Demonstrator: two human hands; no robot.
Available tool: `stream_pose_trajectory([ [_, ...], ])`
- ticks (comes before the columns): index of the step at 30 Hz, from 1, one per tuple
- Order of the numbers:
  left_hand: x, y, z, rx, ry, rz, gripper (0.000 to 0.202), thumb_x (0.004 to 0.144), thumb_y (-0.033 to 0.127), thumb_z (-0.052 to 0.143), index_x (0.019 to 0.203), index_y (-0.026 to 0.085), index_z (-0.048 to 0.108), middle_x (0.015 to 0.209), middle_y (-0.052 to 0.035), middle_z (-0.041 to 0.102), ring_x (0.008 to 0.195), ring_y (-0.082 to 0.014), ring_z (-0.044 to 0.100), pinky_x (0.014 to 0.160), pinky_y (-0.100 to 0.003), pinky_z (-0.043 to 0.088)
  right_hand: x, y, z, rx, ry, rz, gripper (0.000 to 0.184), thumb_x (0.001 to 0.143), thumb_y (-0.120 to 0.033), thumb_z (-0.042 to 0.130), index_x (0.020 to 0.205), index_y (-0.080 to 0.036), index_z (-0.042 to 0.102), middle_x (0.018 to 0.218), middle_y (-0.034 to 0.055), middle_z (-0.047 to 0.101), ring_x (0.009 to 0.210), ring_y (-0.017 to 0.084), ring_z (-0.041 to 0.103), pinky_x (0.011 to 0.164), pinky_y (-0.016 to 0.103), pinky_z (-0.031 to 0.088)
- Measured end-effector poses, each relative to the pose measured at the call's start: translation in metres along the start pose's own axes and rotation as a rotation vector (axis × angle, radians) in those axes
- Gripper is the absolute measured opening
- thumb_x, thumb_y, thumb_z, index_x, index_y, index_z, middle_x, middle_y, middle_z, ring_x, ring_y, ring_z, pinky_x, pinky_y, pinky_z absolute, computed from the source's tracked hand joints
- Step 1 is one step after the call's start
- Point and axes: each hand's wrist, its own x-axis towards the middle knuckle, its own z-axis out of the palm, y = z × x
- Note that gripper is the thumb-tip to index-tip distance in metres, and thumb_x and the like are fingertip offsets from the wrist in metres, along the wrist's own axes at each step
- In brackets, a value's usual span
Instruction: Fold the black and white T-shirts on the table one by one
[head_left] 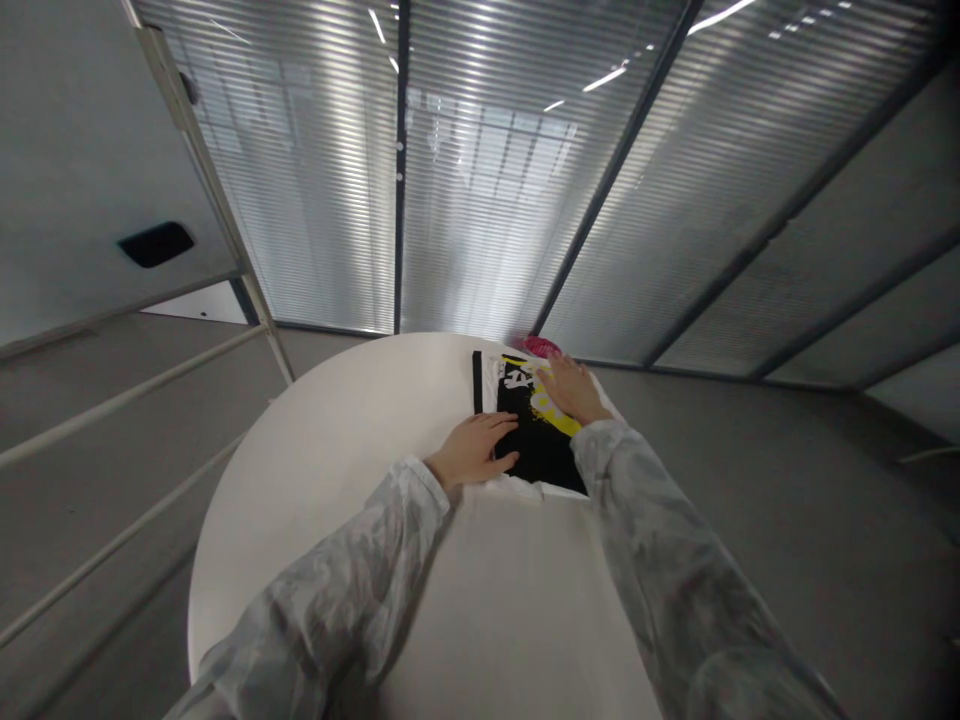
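Observation:
A folded piece of printed cloth [538,452], black with yellow and white print and with white fabric showing round its edges, lies near the far right edge of the round white table [330,470]. My left hand [474,447] rests on its left side, fingers stretched out over the black part. Flat across the upper right of the print lies my right hand [574,390], fingers extended and covering some of the yellow. A narrow black strip [477,380] runs along the cloth's left side. Neither hand grips anything that I can see.
Just beyond my right hand, a pink-red object [541,346] sits at the table's far edge. Ribbed translucent panels [480,200] in dark frames rise behind the table. White metal rails [135,395] stand to the left, and grey floor [750,480] extends to the right.

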Motion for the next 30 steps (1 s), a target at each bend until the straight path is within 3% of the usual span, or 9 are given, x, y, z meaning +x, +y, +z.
stream_pose_trajectory([
  [5, 0.0, -0.002, 0.001, 0.006, 0.066, -0.051, 0.048, 0.105, 0.042, 0.063, 0.146, 0.019, 0.071, 0.156, -0.0107, 0.068, 0.143, -0.0274, 0.066, 0.125, -0.044, 0.051, 0.019, -0.061, 0.003, 0.147, -0.125, -0.144, 0.066, 0.115, -0.047, 0.034, 0.17, -0.015, 0.047, 0.178, 0.0153, 0.041, 0.165, 0.035, 0.039, 0.135, 0.058, 0.031],
  [10, -0.001, -0.004, 0.004, 0.008, 0.089, -0.048, 0.045, 0.104, 0.039, 0.065, 0.143, 0.019, 0.073, 0.155, -0.0094, 0.07, 0.141, -0.0257, 0.068, 0.124, -0.042, 0.053, 0.008, -0.068, 0.002, 0.209, -0.125, -0.133, 0.068, 0.115, -0.048, 0.033, 0.172, -0.014, 0.043, 0.18, 0.0154, 0.037, 0.167, 0.035, 0.035, 0.136, 0.056, 0.031],
  [15, -0.001, -0.003, 0.005, 0.007, 0.108, -0.043, 0.043, 0.104, 0.039, 0.065, 0.142, 0.02, 0.074, 0.152, -0.0091, 0.072, 0.139, -0.0249, 0.069, 0.122, -0.041, 0.054, -0.055, -0.068, -0.011, 0.215, -0.06, -0.111, 0.072, 0.116, -0.053, 0.029, 0.177, -0.015, 0.033, 0.182, 0.0153, 0.033, 0.17, 0.034, 0.028, 0.136, 0.058, 0.03],
  [19, -0.001, -0.003, 0.005, 0.001, 0.109, -0.049, 0.042, 0.105, 0.039, 0.064, 0.142, 0.022, 0.074, 0.152, -0.0079, 0.072, 0.138, -0.0239, 0.07, 0.121, -0.041, 0.055, -0.128, -0.089, -0.027, 0.205, 0.008, -0.077, 0.069, 0.118, -0.049, 0.025, 0.181, -0.023, 0.018, 0.183, 0.0094, 0.032, 0.17, 0.03, 0.029, 0.137, 0.057, 0.029],
  [22, -0.002, -0.002, 0.004, 0.003, 0.096, -0.059, 0.041, 0.107, 0.039, 0.06, 0.142, 0.023, 0.074, 0.153, -0.0074, 0.071, 0.139, -0.0231, 0.069, 0.122, -0.041, 0.055, -0.166, -0.108, -0.037, 0.199, 0.017, -0.059, 0.069, 0.118, -0.043, 0.025, 0.182, -0.025, 0.006, 0.184, 0.007, 0.027, 0.17, 0.027, 0.028, 0.137, 0.055, 0.031],
  [26, -0.007, 0.001, 0.002, 0.014, 0.042, -0.043, 0.048, 0.112, 0.042, 0.05, 0.152, 0.021, 0.067, 0.161, -0.0095, 0.064, 0.147, -0.0227, 0.063, 0.126, -0.042, 0.05, -0.181, -0.125, -0.045, 0.186, 0.028, -0.033, 0.071, 0.117, -0.037, 0.026, 0.182, -0.025, 0.0, 0.185, 0.0083, 0.026, 0.17, 0.028, 0.029, 0.136, 0.054, 0.031],
  [30, -0.023, 0.005, -0.001, 0.044, -0.044, -0.014, 0.061, 0.117, 0.049, 0.041, 0.167, 0.015, 0.049, 0.175, -0.0145, 0.046, 0.163, -0.0233, 0.044, 0.136, -0.043, 0.035, -0.184, -0.137, -0.045, 0.193, 0.049, -0.028, 0.073, 0.118, -0.039, 0.026, 0.181, -0.022, -0.005, 0.185, 0.0131, 0.024, 0.17, 0.031, 0.029, 0.135, 0.057, 0.032],
])
